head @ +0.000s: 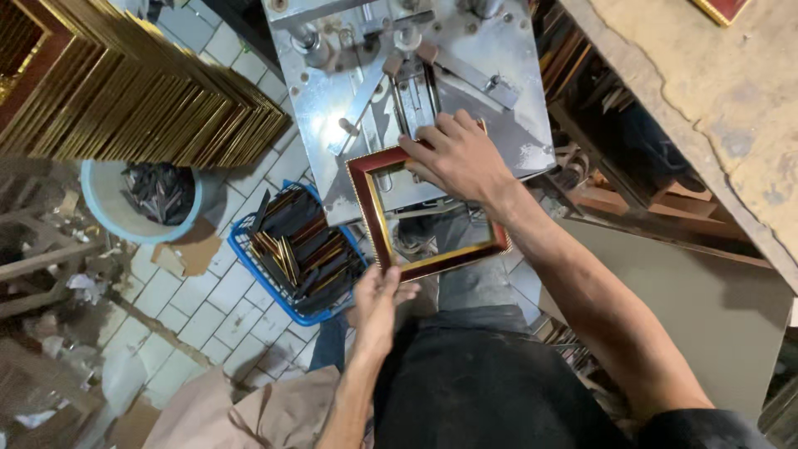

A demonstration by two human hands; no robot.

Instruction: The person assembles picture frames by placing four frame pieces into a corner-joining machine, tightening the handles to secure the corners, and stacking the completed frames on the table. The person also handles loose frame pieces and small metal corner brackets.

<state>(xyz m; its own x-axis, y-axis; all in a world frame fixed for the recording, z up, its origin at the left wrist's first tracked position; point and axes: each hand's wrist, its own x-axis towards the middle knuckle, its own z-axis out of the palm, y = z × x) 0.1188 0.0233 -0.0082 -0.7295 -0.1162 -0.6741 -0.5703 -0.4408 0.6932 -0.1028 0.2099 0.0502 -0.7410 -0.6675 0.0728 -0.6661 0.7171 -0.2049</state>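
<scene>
Right hand: the right hand [457, 158] lies flat on the far corner of the dark red rectangular picture frame with a gold inner edge [374, 212], fingers spread and pressing down, so it looks to be pinning that corner against the machine.
Left hand: the left hand [378, 295] comes in from below, its grip pinched on the frame's near corner, thumb on top and fingers under, which would keep the frame level.
Frame: it sits half on the shiny steel plate of the joining machine [507, 58], half out over the person's lap; the far corner is under the right palm, the near corner in the left pinch, so the frame runs diagonally between the two hands.
Machine: angled metal guide bars [366, 96] meet just beyond the right fingertips, and the corner seems pushed toward them.
Basket: a blue plastic basket of short gold-and-dark moulding pieces [295, 254] stands on the tiled floor [224, 295], just beside the left hand.
Bucket: a pale round bucket of dark offcuts [154, 195] sits farther left.
Stack: a leaning stack of gold-edged finished frames [141, 91] fills the upper left.
</scene>
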